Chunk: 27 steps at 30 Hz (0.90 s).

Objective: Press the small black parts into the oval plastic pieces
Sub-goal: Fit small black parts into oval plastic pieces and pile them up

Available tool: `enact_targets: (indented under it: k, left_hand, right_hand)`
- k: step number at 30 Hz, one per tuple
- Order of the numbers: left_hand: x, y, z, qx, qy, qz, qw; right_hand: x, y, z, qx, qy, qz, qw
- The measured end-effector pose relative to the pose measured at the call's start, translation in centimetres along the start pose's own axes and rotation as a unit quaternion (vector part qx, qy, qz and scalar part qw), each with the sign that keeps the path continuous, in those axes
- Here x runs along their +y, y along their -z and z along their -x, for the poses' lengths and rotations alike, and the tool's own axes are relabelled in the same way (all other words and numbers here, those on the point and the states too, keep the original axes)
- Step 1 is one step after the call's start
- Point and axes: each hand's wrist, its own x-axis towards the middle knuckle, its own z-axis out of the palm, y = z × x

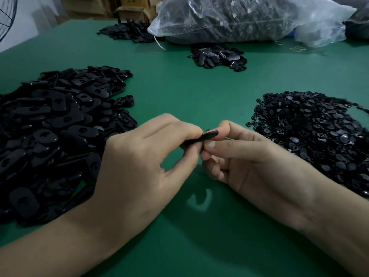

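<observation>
Piles flank me for short reach: ovals [60,126] L, small parts [311,132] R. Both left grip [139,156] & right grip [249,162] pinch one oval piece [207,135], prob. bracing for press.

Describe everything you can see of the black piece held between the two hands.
The black piece is thin and flat, seen almost edge-on, and looks like matte plastic. It tilts up rightward above the green table. The left hand pinches its left end, the right hand its right end, hiding most of its outline. Whether a small part sits in it cannot be told.
</observation>
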Motion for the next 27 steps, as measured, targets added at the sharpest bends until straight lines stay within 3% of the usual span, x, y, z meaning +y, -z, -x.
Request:
enact_targets:
  k: [4, 8, 16, 19, 23, 25, 27]
  left_hand:
    - [-0.7, -0.3, -0.1, -0.022, 0.062, 0.049, 0.997]
    - [-0.3, -0.7, -0.3, -0.042, 0.137, 0.134, 0.981]
    - [-1.2, -1.3, 0.0, -0.104, 0.281, 0.297, 0.907]
    - [-1.2, -1.6, 0.1, -0.102, 0.290, 0.301, 0.903]
    - [-1.3, -1.0, -0.6, -0.120, 0.199, 0.206, 0.950]
    - [-1.6, -0.4, -1.2, -0.194, 0.185, 0.213, 0.940]
    - [-2.1, -0.1, -2.1, -0.261, 0.209, 0.268, 0.903]
  right_hand:
    - [-0.4, -0.4, 0.5, 0.027, 0.073, 0.091, 0.993]
    - [-0.7, -0.6, 0.7, 0.068, 0.156, 0.206, 0.964]
    - [-0.7, -0.2, 0.4, 0.071, 0.159, 0.293, 0.940]
    - [-0.5, -0.1, 0.3, 0.093, 0.148, 0.273, 0.946]
    - [-0.7, 0.1, 0.3, 0.126, 0.116, 0.215, 0.962]
    - [-0.8, 0.2, 0.4, 0.128, 0.105, 0.202, 0.965]
    - [-0.9, 0.3, 0.4, 0.126, 0.093, 0.200, 0.967]
